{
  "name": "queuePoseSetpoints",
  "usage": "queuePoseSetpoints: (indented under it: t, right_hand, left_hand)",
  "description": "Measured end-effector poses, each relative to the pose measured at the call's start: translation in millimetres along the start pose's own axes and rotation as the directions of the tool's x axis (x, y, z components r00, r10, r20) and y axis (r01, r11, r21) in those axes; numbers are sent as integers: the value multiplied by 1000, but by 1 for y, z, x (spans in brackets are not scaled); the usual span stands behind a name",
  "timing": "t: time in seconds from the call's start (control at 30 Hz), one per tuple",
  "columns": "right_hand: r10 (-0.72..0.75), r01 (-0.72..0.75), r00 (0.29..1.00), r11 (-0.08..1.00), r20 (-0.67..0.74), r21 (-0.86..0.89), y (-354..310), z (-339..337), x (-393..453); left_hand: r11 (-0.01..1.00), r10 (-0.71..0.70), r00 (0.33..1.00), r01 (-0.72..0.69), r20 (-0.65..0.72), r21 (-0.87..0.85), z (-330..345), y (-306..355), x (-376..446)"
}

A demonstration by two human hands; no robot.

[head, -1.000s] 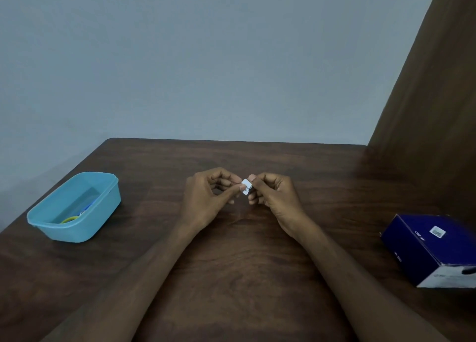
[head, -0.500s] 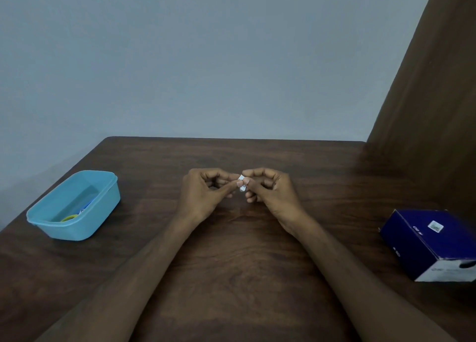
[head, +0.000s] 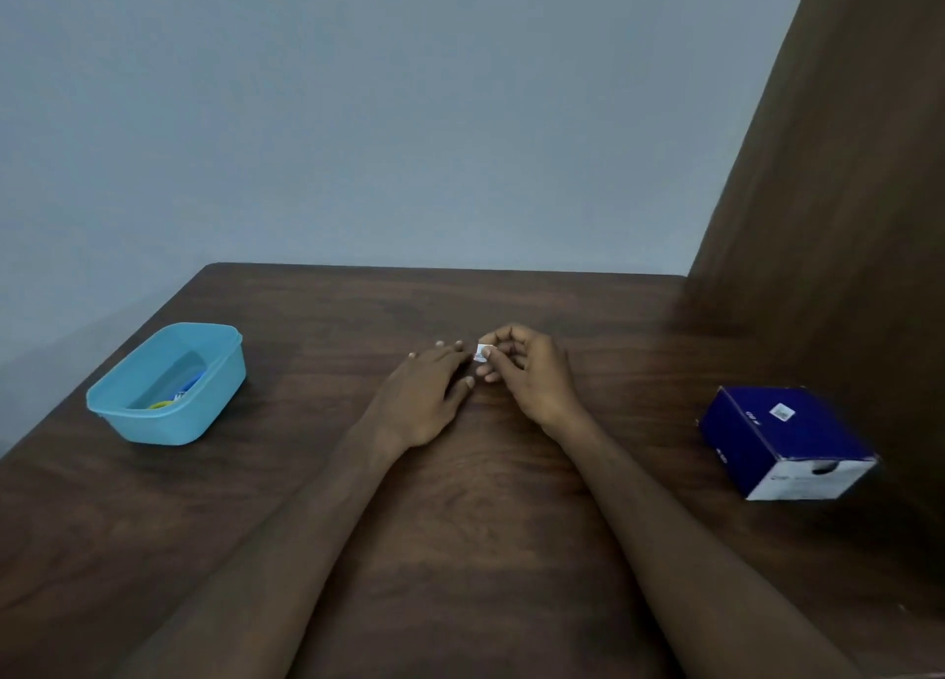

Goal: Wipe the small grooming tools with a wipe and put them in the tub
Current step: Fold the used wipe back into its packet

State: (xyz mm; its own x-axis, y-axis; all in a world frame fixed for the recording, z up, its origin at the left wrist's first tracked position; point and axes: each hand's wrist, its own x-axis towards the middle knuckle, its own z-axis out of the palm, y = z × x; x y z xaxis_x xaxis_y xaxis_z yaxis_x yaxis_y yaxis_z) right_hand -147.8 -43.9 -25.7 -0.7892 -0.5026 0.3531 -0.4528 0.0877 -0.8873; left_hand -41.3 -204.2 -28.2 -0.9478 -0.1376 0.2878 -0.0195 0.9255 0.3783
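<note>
At the middle of the dark wooden table my right hand (head: 532,374) pinches a small white folded wipe (head: 481,353) between thumb and fingertips. My left hand (head: 427,394) lies just left of it, palm down with fingers spread flat on the table, fingertips near the wipe. A light blue plastic tub (head: 169,384) stands at the left of the table. Inside it lie small tools, one yellow (head: 162,404) and one blue (head: 188,386); their shapes are too small to make out.
A dark blue cardboard box (head: 785,440) with a white end sits at the right of the table. A brown wooden panel (head: 844,192) rises along the right side. A grey wall stands behind the table's far edge.
My left hand has let go of the wipe and flattened onto the table. My right hand alone keeps the wipe. The view has tilted so the hands sit slightly farther from me.
</note>
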Motion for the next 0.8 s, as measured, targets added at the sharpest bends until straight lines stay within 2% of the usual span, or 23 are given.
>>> queuePoseSetpoints:
  t: [0.07,0.13,0.23,0.33,0.43,0.53,0.8]
  right_hand:
    - [-24,23,1000,999,-12,-42,-5,-1,-2]
    - [-124,124,992,976,8,-182,-11,0,-8]
    - [-256,250,966,878,40,-407,-27,3,-27]
    - [-247,221,968,795,32,-565,-38,-3,-53]
    - [-141,152,987,662,77,-734,-46,-19,-94]
    - [-108,107,993,635,50,-765,-58,-37,-143]
    - [-40,-18,997,719,-68,-694,-74,-73,-231]
  left_hand:
    - [999,-34,999,32,40,37,0,3,-1]
    - [999,-42,999,41,33,35,-2,6,-4]
    - [994,-83,996,84,-15,65,-7,16,-12]
    - [979,-158,987,155,11,129,-12,29,-29]
    - [972,-187,974,164,129,166,-17,50,-59]
    - [969,-206,965,178,165,171,-17,75,-104]
    - [962,-240,949,204,206,184,-18,119,-175]
